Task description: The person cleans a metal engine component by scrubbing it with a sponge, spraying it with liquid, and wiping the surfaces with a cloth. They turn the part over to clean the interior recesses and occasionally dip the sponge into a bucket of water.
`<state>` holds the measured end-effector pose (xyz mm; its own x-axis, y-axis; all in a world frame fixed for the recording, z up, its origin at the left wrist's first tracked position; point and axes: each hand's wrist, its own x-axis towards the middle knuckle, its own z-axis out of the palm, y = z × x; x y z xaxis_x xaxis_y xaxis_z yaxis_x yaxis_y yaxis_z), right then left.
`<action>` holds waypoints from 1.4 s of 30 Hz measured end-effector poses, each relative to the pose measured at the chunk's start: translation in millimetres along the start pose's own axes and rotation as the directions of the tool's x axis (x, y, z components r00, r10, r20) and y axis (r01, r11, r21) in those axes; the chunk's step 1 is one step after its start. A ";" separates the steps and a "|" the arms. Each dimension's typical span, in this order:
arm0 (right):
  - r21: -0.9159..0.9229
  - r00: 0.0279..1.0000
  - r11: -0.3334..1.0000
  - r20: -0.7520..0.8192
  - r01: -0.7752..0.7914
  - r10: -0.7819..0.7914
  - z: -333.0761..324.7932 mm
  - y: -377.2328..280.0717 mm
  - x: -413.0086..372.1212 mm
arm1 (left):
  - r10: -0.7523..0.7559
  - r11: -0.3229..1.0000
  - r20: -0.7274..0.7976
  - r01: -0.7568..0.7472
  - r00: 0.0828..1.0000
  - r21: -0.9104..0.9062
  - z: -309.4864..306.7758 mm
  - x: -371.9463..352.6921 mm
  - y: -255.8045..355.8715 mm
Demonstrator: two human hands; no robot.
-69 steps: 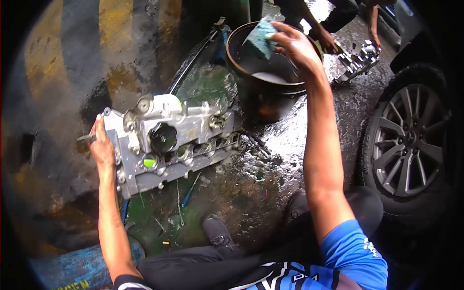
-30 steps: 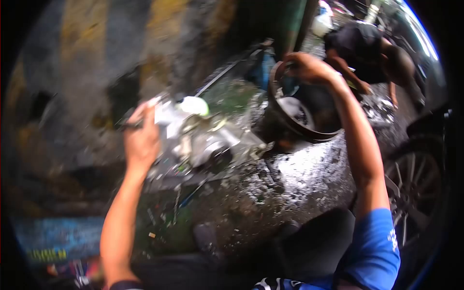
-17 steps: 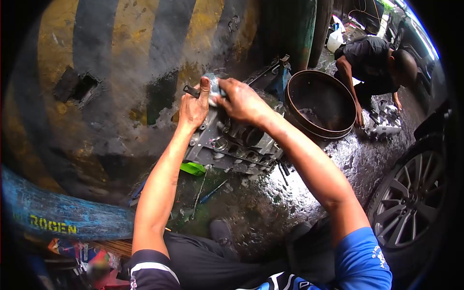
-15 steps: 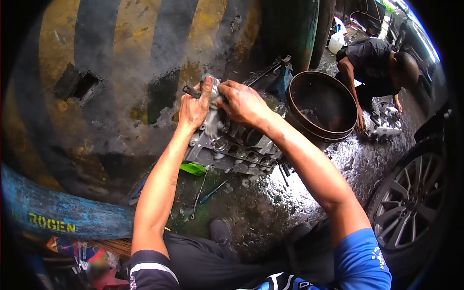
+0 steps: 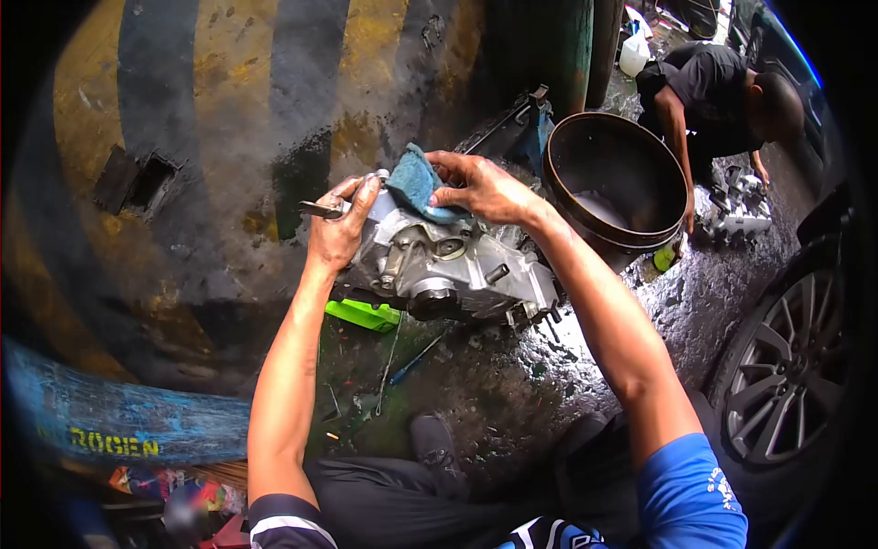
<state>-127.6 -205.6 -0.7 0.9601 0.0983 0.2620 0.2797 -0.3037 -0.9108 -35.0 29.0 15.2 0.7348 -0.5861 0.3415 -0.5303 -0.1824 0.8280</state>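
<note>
A grey metal engine part (image 5: 457, 279) sits above the wet floor in front of me, tilted, with a round dark cap and several studs showing. My left hand (image 5: 340, 220) is closed at its upper left edge, and a dark flat metal tool (image 5: 322, 210) sticks out leftward from its fingers. Between thumb and fingers, my right hand (image 5: 485, 190) pinches a blue cloth or sponge (image 5: 416, 181) against the top of the part. A bright green object (image 5: 366, 315) lies below the part's left end.
A rusty round drum (image 5: 553, 169) stands at the right. Beyond it, another person (image 5: 700, 101) crouches over a second metal part (image 5: 739, 215). A blue cylinder (image 5: 119, 393) lies at the left, a wheel (image 5: 782, 371) stands at the right, and thin tools (image 5: 416, 359) lie near my shoe.
The engine part has been turned, showing a different face. My left hand has shifted left and down; my right hand has moved right, and the blue cloth or sponge is now plainly visible.
</note>
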 end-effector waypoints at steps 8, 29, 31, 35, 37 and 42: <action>-0.422 0.915 0.865 -0.166 0.271 -0.368 36.8 -12.7 -27.6 | 0.023 0.995 0.022 -0.025 0.999 0.099 -8.0 -3.5 -5.3; -0.329 0.974 0.943 -0.194 0.047 -0.116 53.0 16.9 -70.4 | 0.005 0.996 -0.061 0.001 0.998 0.093 -1.4 4.9 -8.9; -0.302 0.982 0.950 -0.140 0.077 -0.124 48.8 24.8 -78.9 | -0.008 0.997 -0.088 0.014 0.996 0.075 -4.3 7.6 -18.3; -0.206 0.988 0.977 -0.152 -0.049 0.017 47.2 35.7 -93.8 | -0.086 0.993 -0.111 0.094 0.990 0.069 -8.8 6.5 -28.7; -0.210 0.982 0.975 -0.188 -0.075 0.035 49.8 32.4 -90.8 | -0.058 0.995 -0.127 0.067 0.990 0.070 -5.7 6.4 -29.6; -0.110 0.996 0.990 0.010 -0.089 0.090 29.9 33.3 -83.6 | -0.060 0.998 -0.060 0.062 0.996 0.032 -0.5 7.6 -20.5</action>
<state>-198.8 -195.6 -62.5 0.9812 0.0798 0.1755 0.1928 -0.4136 -0.8898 -18.3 28.6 1.0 0.7894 -0.5259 0.3167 -0.4967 -0.2440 0.8329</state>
